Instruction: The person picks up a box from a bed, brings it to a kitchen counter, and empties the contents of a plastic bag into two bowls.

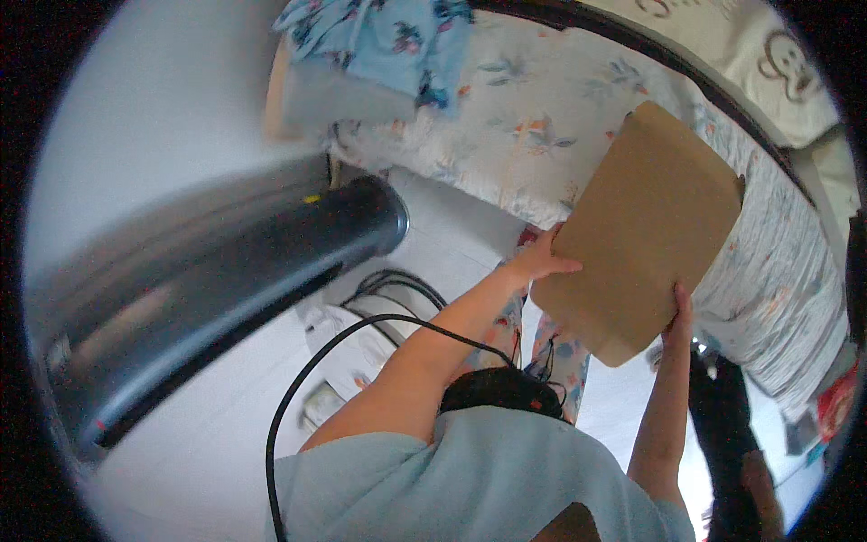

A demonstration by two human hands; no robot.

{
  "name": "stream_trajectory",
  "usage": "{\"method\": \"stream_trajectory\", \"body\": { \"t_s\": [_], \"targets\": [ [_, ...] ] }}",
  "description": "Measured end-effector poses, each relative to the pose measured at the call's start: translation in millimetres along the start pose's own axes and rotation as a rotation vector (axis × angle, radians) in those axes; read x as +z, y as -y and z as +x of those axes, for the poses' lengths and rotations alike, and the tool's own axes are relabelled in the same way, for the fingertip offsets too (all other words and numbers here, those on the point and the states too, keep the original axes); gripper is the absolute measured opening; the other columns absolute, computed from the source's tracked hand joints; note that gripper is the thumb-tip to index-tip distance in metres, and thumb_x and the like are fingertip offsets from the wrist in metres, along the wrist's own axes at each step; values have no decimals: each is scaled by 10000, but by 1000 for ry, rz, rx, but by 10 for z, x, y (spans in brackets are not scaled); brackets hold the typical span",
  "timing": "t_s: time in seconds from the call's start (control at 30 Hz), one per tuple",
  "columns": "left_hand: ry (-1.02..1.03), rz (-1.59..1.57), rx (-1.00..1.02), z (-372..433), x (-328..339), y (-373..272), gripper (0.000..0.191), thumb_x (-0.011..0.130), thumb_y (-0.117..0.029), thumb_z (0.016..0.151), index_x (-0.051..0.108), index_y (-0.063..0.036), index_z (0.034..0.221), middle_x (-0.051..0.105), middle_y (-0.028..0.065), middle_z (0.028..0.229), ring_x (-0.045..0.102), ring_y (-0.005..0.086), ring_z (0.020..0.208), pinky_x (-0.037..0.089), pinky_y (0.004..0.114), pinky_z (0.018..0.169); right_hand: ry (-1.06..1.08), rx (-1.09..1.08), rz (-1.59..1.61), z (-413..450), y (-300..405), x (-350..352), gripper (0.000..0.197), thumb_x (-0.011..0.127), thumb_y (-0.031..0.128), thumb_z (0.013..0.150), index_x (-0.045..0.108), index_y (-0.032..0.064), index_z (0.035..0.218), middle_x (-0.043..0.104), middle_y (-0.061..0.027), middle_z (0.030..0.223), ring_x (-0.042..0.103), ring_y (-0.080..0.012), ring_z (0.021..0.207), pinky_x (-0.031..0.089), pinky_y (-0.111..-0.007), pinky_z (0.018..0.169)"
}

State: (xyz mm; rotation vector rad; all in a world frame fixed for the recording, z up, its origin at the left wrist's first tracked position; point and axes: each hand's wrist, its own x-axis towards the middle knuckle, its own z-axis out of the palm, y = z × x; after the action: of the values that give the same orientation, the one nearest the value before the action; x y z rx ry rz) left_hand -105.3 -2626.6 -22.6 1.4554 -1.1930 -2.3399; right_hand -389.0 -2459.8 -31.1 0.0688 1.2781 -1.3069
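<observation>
Both of my hands hold a flat brown cardboard piece (643,230) with rounded corners. It is tilted over the side of a bed covered by a white floral sheet (515,142). My left hand (545,257) grips the cardboard's left edge, its thumb lying on the face towards me. At the lower right edge, my right hand (679,315) has its thumb on the same face. The other fingers of both hands are mostly hidden behind the cardboard.
A glossy dark appliance (223,271) stands at the left. A black cable (298,379) loops beside my left arm. Light blue floral cloth (379,47) lies at the bed's far corner. A cream blanket (738,61) lies top right. At lower right is another person's dark-clothed leg (725,420).
</observation>
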Motion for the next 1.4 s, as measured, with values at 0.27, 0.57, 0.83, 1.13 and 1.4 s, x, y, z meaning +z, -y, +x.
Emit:
{"method": "stream_trajectory", "body": {
  "t_s": [0.27, 0.57, 0.83, 1.13, 1.4],
  "targets": [
    [-139, -201, 16, -1689, -47, 554, 1003, 809, -231, 606, 213, -36, 1388, 403, 119, 1335, 381, 210, 1223, 309, 333, 1018, 341, 58, -523, -288, 505, 1299, 678, 676, 353, 708, 403, 38, 1243, 517, -96, 1142, 510, -233, 1031, 428, -381, 870],
    [-417, -571, 259, -2728, -93, 852, 931, 785, -237, 650, 241, -13, 1371, 438, 126, 1302, 396, 220, 1211, 314, 337, 1016, 579, 0, -662, -838, 267, 2639, 689, 683, 306, 727, 369, 31, 1275, 492, -109, 1191, 508, -239, 1050, 435, -375, 860],
    [-614, -448, 284, -3628, -415, 1728, 897, 752, -327, 691, 252, 19, 1351, 437, 205, 1288, 449, 282, 1184, 399, 384, 950, 818, -97, -802, -1561, -477, 3357, 717, 689, 288, 729, 337, 30, 1297, 452, -127, 1230, 472, -257, 1096, 403, -397, 894],
    [-1080, -416, -95, -5230, -51, 4093, 537, 632, -363, 781, 523, 17, 1144, 575, 208, 1110, 569, 319, 1011, 462, 381, 845, 1148, -100, -1169, -2546, -2245, 4509, 793, 722, 261, 683, 315, 12, 1315, 416, -137, 1283, 426, -264, 1157, 367, -375, 943],
    [-1456, -508, -341, -5237, 2012, 5507, 516, 624, -301, 780, 519, 30, 1161, 618, 176, 1008, 601, 261, 895, 480, 342, 770, 1445, 129, -1243, -3560, -4060, 5485, 922, 755, 375, 618, 298, 4, 1328, 454, -165, 1226, 467, -301, 1103, 381, -417, 932]
  ]
}}
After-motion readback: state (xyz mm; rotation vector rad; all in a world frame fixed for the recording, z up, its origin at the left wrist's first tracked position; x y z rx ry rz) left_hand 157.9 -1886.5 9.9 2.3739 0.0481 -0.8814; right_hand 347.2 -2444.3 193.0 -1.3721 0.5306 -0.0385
